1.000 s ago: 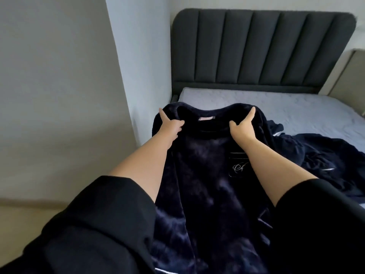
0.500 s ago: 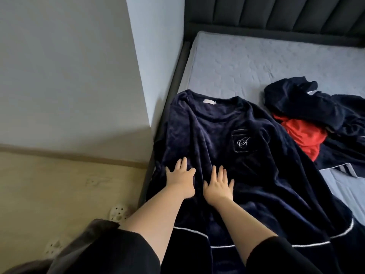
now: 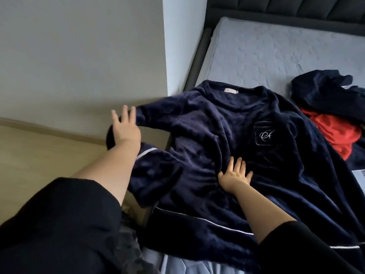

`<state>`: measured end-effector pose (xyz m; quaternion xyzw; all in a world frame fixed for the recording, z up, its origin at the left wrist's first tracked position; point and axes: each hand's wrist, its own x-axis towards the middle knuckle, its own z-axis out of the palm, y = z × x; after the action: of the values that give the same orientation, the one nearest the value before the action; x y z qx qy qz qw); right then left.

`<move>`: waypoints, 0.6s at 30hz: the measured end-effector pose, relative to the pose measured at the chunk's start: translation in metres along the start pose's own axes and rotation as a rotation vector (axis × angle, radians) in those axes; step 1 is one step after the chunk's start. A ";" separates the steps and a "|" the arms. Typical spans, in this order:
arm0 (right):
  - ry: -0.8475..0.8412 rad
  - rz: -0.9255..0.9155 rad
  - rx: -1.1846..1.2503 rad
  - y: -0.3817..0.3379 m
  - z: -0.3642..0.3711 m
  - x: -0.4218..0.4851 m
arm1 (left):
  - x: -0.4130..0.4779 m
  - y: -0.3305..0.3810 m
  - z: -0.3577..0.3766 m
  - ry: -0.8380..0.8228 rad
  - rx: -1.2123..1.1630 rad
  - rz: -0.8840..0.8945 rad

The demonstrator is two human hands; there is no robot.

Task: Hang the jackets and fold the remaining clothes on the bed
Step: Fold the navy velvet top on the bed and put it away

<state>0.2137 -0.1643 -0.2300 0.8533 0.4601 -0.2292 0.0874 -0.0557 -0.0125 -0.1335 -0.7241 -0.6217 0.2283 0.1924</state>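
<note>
Navy top (image 3: 227, 135) is seen spread face up on the bed (image 3: 276, 46), near its left edge. The collar is turned toward the headboard (image 3: 286, 8) and the piped hem is nearest the person, so its long axis is laid straight away from the body.

The relation that matters is sideways to that axis. The left sleeve (image 3: 158, 113) is stretched out past the bed's edge, over the floor (image 3: 39, 155). The left grip (image 3: 125, 129) is found there, fingers straight and spread against the sleeve's outer bend, with no curl round the cloth to be seen. The white-piped cuff (image 3: 147, 153) is doubled back below that forearm.

The right grip (image 3: 235, 175) is laid flat, fingers apart, on the top's middle, on the person's side of the monogrammed pocket (image 3: 266, 135), so the body is judged to be pinned.

It is judged that the sleeve is next to be brought rightward across the chest, toward the right grip; the left grip is much the nearer for this.

A red garment (image 3: 335, 133) and a dark heap (image 3: 324, 89) are seen just beside the top's right shoulder and could be caught in a fold made there.
</note>
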 end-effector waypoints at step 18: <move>0.203 -0.150 0.193 0.019 0.003 -0.037 | -0.109 0.071 0.012 -0.348 -1.549 -0.185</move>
<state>0.2115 -0.2034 -0.2163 0.8396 0.5050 -0.1909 -0.0595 -0.0186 -0.1313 -0.1736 -0.5512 -0.6823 -0.1757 -0.4469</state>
